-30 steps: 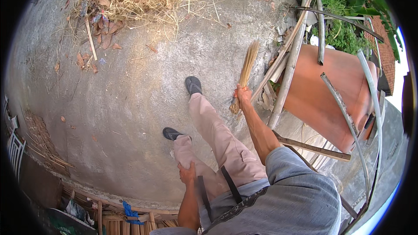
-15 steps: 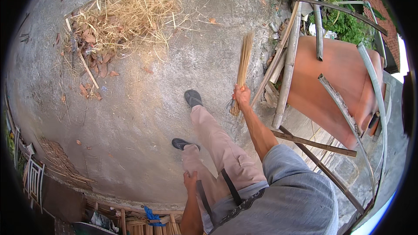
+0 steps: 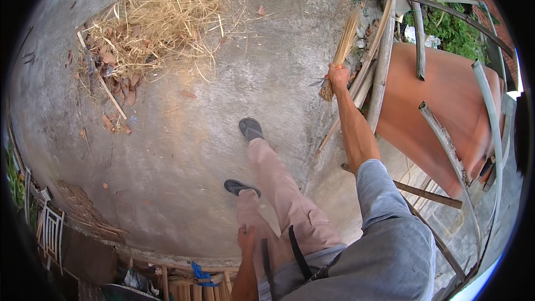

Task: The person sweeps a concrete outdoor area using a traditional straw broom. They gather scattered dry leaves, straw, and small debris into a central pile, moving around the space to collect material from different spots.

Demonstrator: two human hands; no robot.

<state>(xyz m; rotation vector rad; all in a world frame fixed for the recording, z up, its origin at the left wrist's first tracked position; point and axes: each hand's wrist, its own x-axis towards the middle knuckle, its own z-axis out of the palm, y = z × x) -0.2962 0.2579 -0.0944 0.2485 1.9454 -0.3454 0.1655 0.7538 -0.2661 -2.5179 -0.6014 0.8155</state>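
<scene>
My right hand [image 3: 338,77] is wrapped around a stick broom [image 3: 346,36], a bundle of thin tan sticks. Its bristle ends point away from me over the concrete, beside the leaning bamboo poles [image 3: 383,56]. A short butt and a dark tie stick out below the fist. Beside my left thigh hangs my left hand [image 3: 246,238], its fingers curled in with nothing visible in them. At the far left lies a heap of dry straw [image 3: 167,17], with brown leaves [image 3: 125,89] along its near edge.
An orange-brown tank-like object [image 3: 434,117] lies on the right, with bamboo lengths over it. A dark pole [image 3: 426,194] crosses the ground near my right side. Green plants [image 3: 446,28] grow at the far right. A white rack [image 3: 51,234] and wooden slats [image 3: 184,291] are at lower left.
My right arm has reached farther out and to the right, carrying the broom toward the bamboo poles. My left hand stays by my thigh.
</scene>
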